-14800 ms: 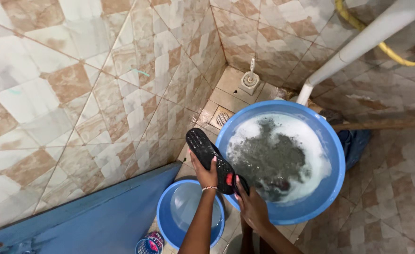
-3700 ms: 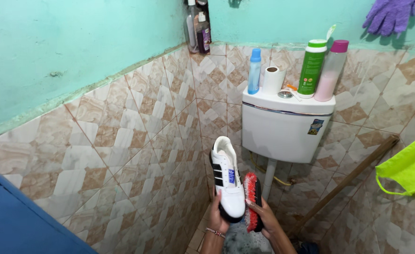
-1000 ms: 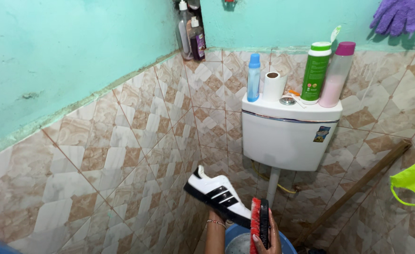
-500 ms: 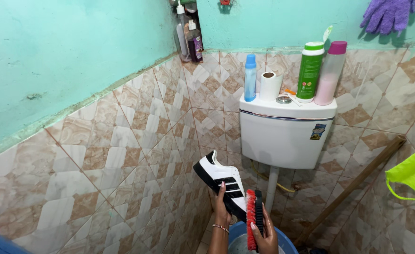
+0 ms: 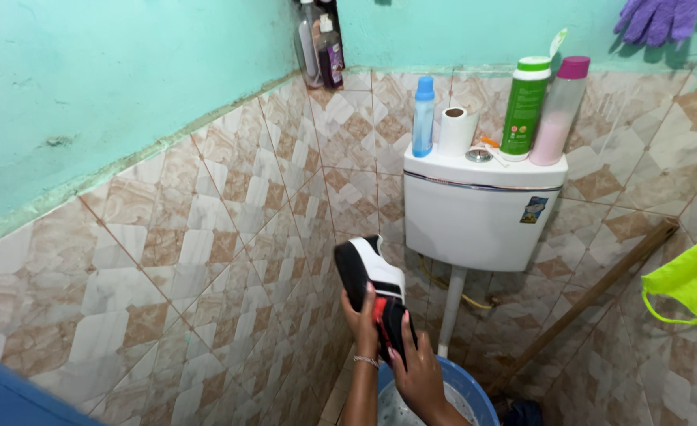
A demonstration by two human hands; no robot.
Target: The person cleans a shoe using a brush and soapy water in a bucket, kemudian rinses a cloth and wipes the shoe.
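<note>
The shoe (image 5: 368, 272), white on top with a black sole, is held up in front of the tiled wall (image 5: 206, 260), just left of the toilet tank (image 5: 475, 213). Its sole faces left and toward the camera, and one end points up and away. The left hand (image 5: 360, 315) grips it from below, fingers wrapped around the lower part of the sole, so most of the shoe sticks out above the hand. The right hand (image 5: 418, 371) is closed around a scrub brush (image 5: 388, 327) with red bristles and a dark back, pressed against the lower end of the shoe, right beside the left hand's fingers.

Under both hands sits a blue basin (image 5: 475, 390) with soapy water, only its far rim showing. On the tank lid stand a blue bottle (image 5: 423, 117), a toilet roll (image 5: 457, 130), a green bottle (image 5: 526, 106) and a pink bottle (image 5: 560, 110). A wooden stick (image 5: 593, 296) leans against the tiles on the right, and a bright green cloth (image 5: 692, 280) hangs at the right edge. A purple glove (image 5: 660, 17) hangs high on the painted wall.
</note>
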